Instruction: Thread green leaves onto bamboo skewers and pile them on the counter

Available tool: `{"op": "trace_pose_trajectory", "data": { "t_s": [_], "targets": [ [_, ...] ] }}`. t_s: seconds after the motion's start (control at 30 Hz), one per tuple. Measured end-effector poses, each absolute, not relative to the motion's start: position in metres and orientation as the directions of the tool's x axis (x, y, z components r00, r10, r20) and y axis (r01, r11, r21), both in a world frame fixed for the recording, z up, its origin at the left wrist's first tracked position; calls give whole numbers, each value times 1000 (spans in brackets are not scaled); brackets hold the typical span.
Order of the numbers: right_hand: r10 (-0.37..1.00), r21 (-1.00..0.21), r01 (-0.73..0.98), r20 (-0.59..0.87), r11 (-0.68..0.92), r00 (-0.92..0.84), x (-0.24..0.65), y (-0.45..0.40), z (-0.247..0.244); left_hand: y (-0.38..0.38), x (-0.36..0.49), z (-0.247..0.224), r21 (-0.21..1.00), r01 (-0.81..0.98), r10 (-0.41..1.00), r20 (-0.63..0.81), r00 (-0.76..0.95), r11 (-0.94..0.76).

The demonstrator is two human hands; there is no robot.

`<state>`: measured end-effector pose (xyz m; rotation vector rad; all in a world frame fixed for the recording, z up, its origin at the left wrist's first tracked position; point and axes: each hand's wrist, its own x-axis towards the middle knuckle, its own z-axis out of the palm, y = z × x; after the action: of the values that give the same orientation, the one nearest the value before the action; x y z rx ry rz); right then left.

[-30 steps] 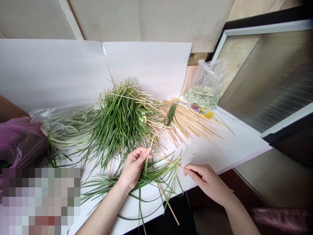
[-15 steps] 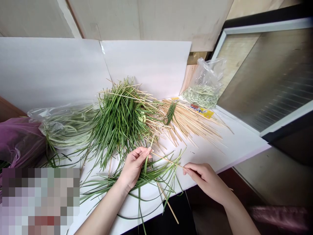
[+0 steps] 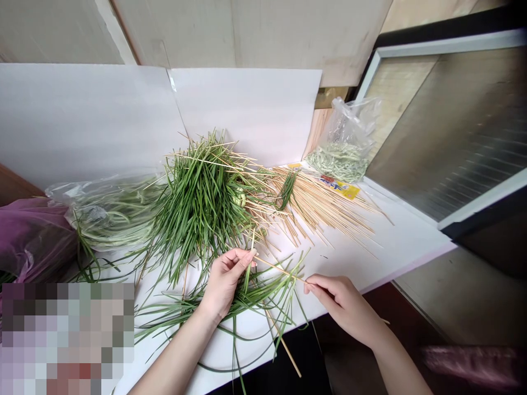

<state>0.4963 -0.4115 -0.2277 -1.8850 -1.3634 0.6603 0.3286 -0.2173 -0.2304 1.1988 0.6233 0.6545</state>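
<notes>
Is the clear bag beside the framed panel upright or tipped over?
Upright: the clear bag rises above the pale green contents at its bottom.

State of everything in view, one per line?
Left hand: pinching
Green stalk: held in left fingertips
Right hand: pinching
Held skewer: slanted between both hands
Big greens bundle: heaped
Front greens: loose, spread
Skewer pile: fanned out
Right plastic bag: upright, partly filled
Left plastic bag: lying, filled
Purple mesh bag: slumped

We are covering part of the stick (image 3: 280, 268) with our right hand (image 3: 340, 304), losing some purple net (image 3: 37, 233) past the left edge, and making out nothing within the blocky patch (image 3: 68, 340).
</notes>
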Motion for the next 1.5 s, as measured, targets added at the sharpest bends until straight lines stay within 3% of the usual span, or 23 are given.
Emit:
{"op": "trace_pose_trajectory", "data": {
  "t_s": [0.2,0.5,0.7,0.8,0.87,0.97,1.07,1.17,1.3,1.4,1.5],
  "targets": [
    [944,-797,581,44,-164,327,484,-406,-233,-223,330,-229,993,-78,726,-8,687,84],
    [942,-819,555,57,-146,331,467,-398,-236,-234,330,-229,997,20,549,21,835,-70],
    [956,-866,478,2,-146,295,492,-413,-226,-217,315,-208,987,15,235,23,972,-160],
    [966,-890,433,-29,-142,258,505,-421,-223,-216,317,-213,973,-21,443,124,888,-230],
    [977,-901,412,-48,-133,210,508,-423,-222,-219,322,-222,914,-20,503,241,830,-406],
    [984,-900,416,-64,-128,164,507,-422,-223,-228,329,-231,717,-31,264,296,918,-697],
    [986,-888,440,-80,-137,146,503,-420,-224,-233,331,-234,578,-44,111,230,967,-815],
    [986,-884,444,-94,-147,141,502,-420,-224,-232,329,-234,591,-28,149,249,957,-806],
    [979,-885,432,-112,-176,169,506,-421,-225,-225,327,-237,778,25,373,272,887,-627],
    [971,-877,436,-125,-204,203,509,-422,-226,-222,327,-239,914,61,517,171,839,-401],
    [965,-869,442,-128,-220,229,512,-422,-227,-221,327,-238,960,86,583,89,807,-266]
  ]
}}
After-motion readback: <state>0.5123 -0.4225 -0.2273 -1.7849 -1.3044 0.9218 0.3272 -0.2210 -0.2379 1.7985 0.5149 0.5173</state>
